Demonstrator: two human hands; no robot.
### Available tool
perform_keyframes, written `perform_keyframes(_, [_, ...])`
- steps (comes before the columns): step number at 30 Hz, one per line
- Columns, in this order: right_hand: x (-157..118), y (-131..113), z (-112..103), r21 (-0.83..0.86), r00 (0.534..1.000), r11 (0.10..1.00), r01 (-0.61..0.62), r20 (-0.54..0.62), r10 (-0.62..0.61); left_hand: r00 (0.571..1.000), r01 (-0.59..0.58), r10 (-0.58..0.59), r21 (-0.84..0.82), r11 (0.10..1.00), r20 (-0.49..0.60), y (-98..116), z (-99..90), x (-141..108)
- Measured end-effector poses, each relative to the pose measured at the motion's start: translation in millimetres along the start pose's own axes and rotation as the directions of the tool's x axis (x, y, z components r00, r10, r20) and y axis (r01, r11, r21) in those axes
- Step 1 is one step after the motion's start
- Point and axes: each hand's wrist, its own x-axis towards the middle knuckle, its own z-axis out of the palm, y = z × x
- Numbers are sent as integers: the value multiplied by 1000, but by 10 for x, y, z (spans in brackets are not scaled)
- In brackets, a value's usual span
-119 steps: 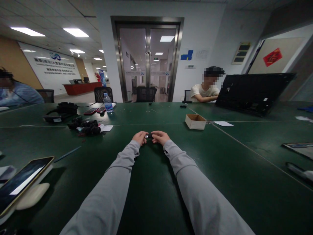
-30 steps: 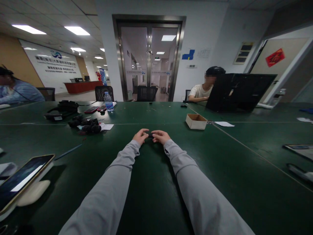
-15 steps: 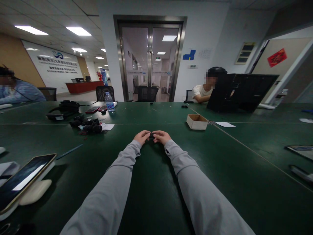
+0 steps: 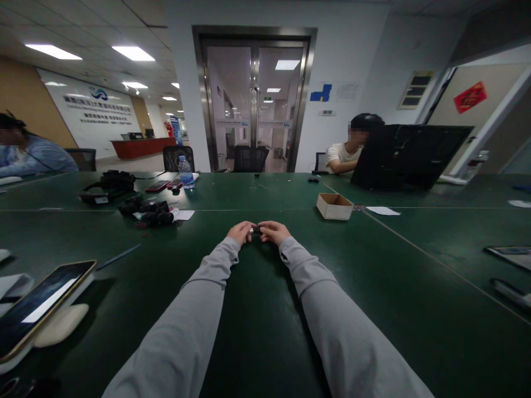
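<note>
Out in front of me, just over the green table (image 4: 257, 309), both hands meet at a small black object with a silver end (image 4: 256, 229). My left hand (image 4: 239, 232) pinches it from the left, where a bit of shiny metal shows by the fingertips. From the other side, the thumb and fingers of my right hand (image 4: 275, 232) close on its dark part. Fingers cover much of the object, and its exact kind is too small to make out.
An open box (image 4: 334, 207) stands beyond my right hand. Black gear (image 4: 151, 211), a water bottle (image 4: 186, 173) and a headset (image 4: 105, 187) are to the left. A phone (image 4: 45, 304) lies near left. Two people sit across the table, one behind a monitor (image 4: 409, 157).
A silver part now shows between the fingertips of my left hand, where only black was visible before. The hands have stayed in nearly the same place.
</note>
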Motion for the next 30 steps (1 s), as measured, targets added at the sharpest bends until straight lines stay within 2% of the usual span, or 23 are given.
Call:
perform_keyframes(15, [-13,-11,13,4,1000,1000,4,-7,-4,998,-58,58,24,998,1,-52,4,6])
perform_keyframes(30, [5,15,-4,12,1000,1000,0,-2,0,998,-68,68,1,998,-4,-129,4,66])
